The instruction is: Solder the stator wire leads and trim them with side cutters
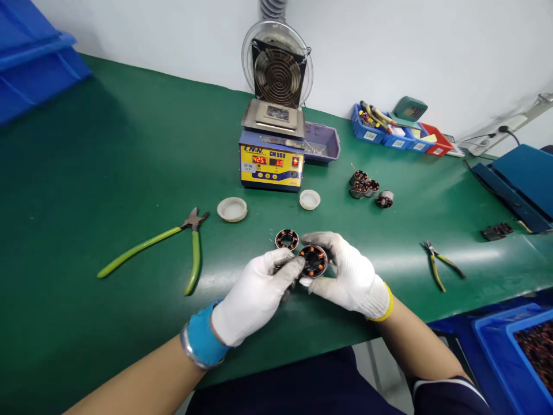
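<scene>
A motor stator (314, 261) with copper windings is held between both gloved hands, its round face turned up toward me. My right hand (343, 271), in a white glove with a yellow cuff, wraps its thumb and fingers around the right side. From the left, my left hand (263, 285), also gloved in white, closes thumb and fingers at the stator's edge; the fingers underneath are partly hidden. Just behind the hands a second stator (287, 239) sits on the green table, with a few tiny wire bits beside it.
A yellow-fronted solder pot (272, 164) with a fan (279, 75) stands at the back. Two white dishes lie before it. Green-handled cutters (195, 248) lie left, smaller pliers (438, 262) right. Several stators (362, 184) stand right of centre; parts bins (400, 138) line the wall.
</scene>
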`<control>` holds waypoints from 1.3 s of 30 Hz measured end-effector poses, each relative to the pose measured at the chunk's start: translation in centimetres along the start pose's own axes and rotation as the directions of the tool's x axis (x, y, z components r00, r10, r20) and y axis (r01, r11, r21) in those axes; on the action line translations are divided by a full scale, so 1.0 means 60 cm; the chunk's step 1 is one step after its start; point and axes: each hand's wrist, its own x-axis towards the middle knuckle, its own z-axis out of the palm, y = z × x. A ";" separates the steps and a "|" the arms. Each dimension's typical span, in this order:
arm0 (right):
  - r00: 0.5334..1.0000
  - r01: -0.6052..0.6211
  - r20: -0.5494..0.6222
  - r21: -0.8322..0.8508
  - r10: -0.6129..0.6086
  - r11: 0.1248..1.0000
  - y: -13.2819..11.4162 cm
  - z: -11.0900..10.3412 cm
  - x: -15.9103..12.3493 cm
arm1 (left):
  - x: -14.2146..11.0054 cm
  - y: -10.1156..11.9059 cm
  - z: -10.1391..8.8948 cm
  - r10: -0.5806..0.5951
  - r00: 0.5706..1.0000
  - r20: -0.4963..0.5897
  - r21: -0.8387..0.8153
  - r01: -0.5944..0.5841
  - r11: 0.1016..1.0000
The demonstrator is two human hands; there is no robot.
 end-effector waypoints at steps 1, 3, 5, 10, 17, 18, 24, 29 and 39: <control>0.997 -0.054 0.063 0.037 0.052 0.998 0.001 -0.002 0.000 | 0.000 -0.002 0.001 -0.011 1.000 -0.008 -0.031 0.011 0.999; 0.978 -0.099 0.194 0.106 0.077 0.989 0.004 -0.009 0.003 | -0.003 0.000 0.001 -0.017 1.000 -0.006 -0.080 0.017 0.997; 0.957 -0.107 0.285 0.179 0.053 0.978 0.005 -0.017 0.006 | -0.007 0.008 -0.001 -0.023 1.000 0.007 -0.138 0.024 0.990; 0.971 -0.214 0.179 0.355 0.158 0.910 0.005 -0.018 0.008 | -0.011 0.037 -0.022 0.078 0.969 -0.235 -0.452 -0.180 0.874; 0.988 -0.131 -0.047 0.237 0.146 0.963 0.012 0.001 0.003 | 0.006 0.021 -0.019 -0.075 0.995 0.071 -0.438 0.098 0.894; 0.989 -0.113 -0.067 0.216 0.130 0.970 0.012 0.003 0.002 | 0.006 0.017 -0.016 -0.080 0.986 0.143 -0.398 0.131 0.908; 0.996 -0.059 -0.050 0.138 0.067 0.989 0.011 0.006 0.003 | 0.006 0.021 -0.028 -0.124 0.972 0.199 -0.105 0.147 0.984; 0.998 -0.008 -0.056 0.113 0.015 0.994 0.014 0.007 0.003 | 0.006 0.023 -0.035 -0.161 0.968 0.191 -0.014 0.167 0.986; 0.997 -0.029 -0.072 0.068 0.034 0.997 0.016 -0.001 0.004 | 0.008 0.042 -0.026 -0.183 0.951 0.248 0.120 0.158 0.980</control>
